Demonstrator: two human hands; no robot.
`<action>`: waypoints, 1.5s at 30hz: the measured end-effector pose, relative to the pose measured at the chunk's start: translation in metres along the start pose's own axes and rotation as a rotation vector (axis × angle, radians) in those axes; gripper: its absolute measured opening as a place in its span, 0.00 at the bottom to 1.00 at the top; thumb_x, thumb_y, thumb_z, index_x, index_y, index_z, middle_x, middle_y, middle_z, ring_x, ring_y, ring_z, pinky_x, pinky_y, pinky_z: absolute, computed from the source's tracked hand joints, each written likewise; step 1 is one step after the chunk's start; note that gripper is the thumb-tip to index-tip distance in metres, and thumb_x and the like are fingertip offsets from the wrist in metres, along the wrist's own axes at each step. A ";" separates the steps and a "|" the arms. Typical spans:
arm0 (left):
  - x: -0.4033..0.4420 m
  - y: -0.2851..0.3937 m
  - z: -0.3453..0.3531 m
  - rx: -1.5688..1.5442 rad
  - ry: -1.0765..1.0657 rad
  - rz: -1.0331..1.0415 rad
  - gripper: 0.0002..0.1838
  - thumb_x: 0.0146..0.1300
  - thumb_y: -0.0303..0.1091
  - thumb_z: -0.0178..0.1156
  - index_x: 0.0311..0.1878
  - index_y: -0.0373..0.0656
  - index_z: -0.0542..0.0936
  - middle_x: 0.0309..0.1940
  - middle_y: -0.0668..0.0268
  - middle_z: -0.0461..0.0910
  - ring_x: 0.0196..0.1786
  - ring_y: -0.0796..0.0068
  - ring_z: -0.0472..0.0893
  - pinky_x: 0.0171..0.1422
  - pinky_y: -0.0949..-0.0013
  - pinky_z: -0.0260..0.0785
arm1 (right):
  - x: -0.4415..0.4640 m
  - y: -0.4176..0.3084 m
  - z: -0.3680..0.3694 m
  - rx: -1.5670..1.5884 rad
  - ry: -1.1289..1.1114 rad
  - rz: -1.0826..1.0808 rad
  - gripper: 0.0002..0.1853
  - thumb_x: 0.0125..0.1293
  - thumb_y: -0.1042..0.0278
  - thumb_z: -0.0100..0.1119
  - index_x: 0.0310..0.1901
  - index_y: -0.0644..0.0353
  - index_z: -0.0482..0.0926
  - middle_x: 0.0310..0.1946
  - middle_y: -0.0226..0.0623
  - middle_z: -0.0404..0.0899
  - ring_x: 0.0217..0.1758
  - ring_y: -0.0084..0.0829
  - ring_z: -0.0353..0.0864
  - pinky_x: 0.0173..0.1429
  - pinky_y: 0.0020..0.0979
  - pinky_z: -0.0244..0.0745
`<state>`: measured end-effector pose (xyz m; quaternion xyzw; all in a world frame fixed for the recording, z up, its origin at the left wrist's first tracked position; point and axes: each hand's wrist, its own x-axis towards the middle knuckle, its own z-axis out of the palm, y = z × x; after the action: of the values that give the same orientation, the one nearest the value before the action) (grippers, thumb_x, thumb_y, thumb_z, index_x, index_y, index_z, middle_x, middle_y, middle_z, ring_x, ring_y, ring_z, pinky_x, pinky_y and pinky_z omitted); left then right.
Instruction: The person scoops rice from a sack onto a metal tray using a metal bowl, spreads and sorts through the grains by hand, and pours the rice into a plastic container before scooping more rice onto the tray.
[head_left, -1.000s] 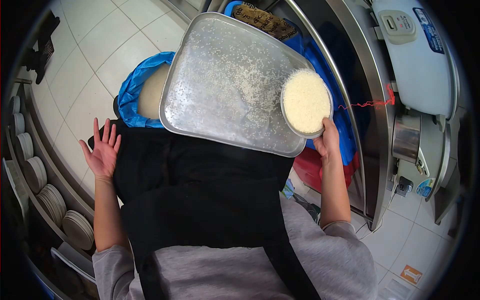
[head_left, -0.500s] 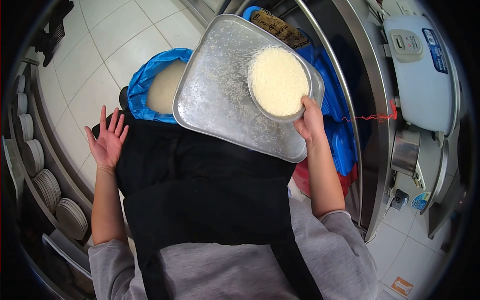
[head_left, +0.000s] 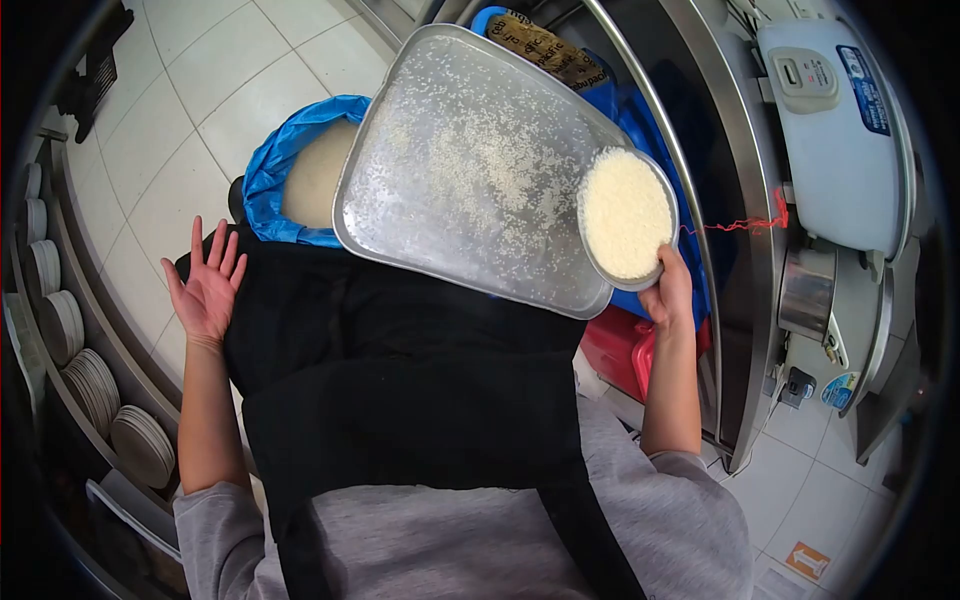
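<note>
My right hand grips the rim of a round metal bowl heaped with white rice. The bowl is over the right edge of a large metal tray, whose surface carries scattered loose grains. Partly under the tray's left side, a container lined with a blue plastic bag holds more rice. My left hand is held palm up with fingers spread, holding nothing, beside the black apron on my lap.
Stacked plates line a shelf on the left. To the right are a metal rail, a rice cooker and a metal pot. A red container stands below the tray's right corner. White tiles cover the floor.
My right hand has carried the bowl of rice to the right and slightly down, from over the tray to its edge. More scattered grains show on the tray. My left hand stays spread.
</note>
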<state>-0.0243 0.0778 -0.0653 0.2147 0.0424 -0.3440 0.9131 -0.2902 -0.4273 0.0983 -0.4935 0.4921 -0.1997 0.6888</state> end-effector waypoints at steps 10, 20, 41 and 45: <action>0.000 -0.003 0.002 0.008 0.018 -0.004 0.38 0.66 0.66 0.36 0.73 0.55 0.50 0.72 0.58 0.51 0.72 0.60 0.55 0.71 0.52 0.53 | -0.008 0.000 -0.041 0.016 0.123 0.003 0.20 0.65 0.74 0.38 0.59 0.71 0.62 0.55 0.52 0.70 0.55 0.41 0.76 0.54 0.40 0.77; 0.001 0.000 0.004 0.020 0.042 -0.004 0.38 0.65 0.66 0.36 0.73 0.55 0.51 0.71 0.57 0.52 0.72 0.60 0.56 0.71 0.52 0.55 | 0.000 0.016 0.037 -0.021 -0.015 -0.030 0.21 0.64 0.75 0.39 0.59 0.70 0.63 0.54 0.49 0.72 0.55 0.40 0.75 0.55 0.37 0.75; 0.007 -0.004 0.012 0.223 0.211 -0.043 0.33 0.69 0.59 0.39 0.72 0.55 0.53 0.68 0.57 0.59 0.68 0.63 0.63 0.68 0.56 0.60 | 0.001 0.014 0.021 -0.061 -0.063 -0.027 0.23 0.60 0.77 0.40 0.59 0.69 0.63 0.53 0.48 0.71 0.54 0.40 0.75 0.56 0.37 0.74; 0.024 -0.043 0.057 0.927 0.403 -0.106 0.29 0.70 0.50 0.46 0.70 0.52 0.57 0.61 0.61 0.66 0.55 0.71 0.72 0.60 0.68 0.63 | -0.013 0.012 -0.010 -0.012 0.077 -0.002 0.20 0.61 0.78 0.39 0.56 0.72 0.64 0.53 0.50 0.71 0.53 0.41 0.76 0.56 0.38 0.75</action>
<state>-0.0374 0.0105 -0.0348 0.6568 0.0714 -0.3243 0.6770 -0.3073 -0.4168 0.0938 -0.4901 0.5187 -0.2163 0.6663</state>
